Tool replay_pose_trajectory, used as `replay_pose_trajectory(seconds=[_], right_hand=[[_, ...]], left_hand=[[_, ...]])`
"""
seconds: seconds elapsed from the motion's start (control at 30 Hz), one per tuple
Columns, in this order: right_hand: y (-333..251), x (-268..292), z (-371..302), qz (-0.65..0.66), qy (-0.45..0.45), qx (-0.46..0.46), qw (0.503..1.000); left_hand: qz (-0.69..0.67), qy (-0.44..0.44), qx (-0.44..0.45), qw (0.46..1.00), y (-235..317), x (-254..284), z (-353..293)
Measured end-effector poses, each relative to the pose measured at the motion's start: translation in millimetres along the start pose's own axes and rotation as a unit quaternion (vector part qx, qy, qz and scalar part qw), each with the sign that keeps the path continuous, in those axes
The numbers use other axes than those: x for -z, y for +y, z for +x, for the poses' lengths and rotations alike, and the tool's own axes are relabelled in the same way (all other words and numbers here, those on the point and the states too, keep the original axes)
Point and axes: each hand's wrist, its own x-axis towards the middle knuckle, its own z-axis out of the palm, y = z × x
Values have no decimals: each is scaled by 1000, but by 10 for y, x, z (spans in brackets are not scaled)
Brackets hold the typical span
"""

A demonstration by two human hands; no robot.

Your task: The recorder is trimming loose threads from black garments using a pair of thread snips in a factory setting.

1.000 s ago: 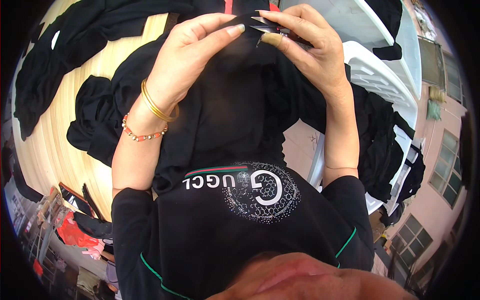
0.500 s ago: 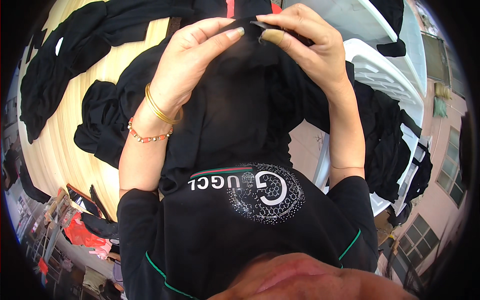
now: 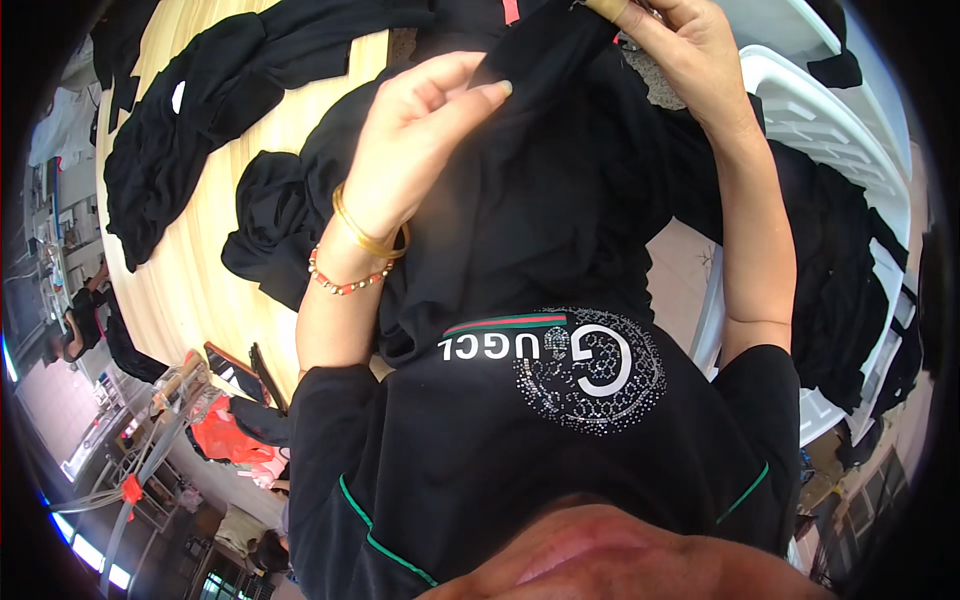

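With my left hand [image 3: 425,130] I am pinching the near left end of a black cloth [image 3: 555,60], which is stretching far and right to my right hand [image 3: 692,50], whose grip I cannot tell because its fingertips are leaving view. Another black garment [image 3: 205,105] is lying left on the pale desk [image 3: 203,225].

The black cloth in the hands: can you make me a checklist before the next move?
1. Left hand pinching the black cloth: ok.
2. Cloth reaching from hand to hand: ok.
3. Whole right hand in view: not ok, the top edge cuts it off.
4. Right hand's grip: cannot tell, for the same reason.
5. Beaded bracelet on the left wrist: ok.
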Motion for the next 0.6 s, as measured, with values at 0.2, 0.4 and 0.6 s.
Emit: replay_pose_trajectory(seconds=[0.2,0.4,0.6], right_hand=[[-234,-76,-60,-91,-52,71,992],[-319,-115,-149,-172,-125,304,929],[-272,-136,-160,-268,-122,351,889]], left_hand=[[-106,17,34,994,100,-6,-75],[-96,46,33,994,158,-117,-69],[-39,70,57,995,101,-110,-76]])
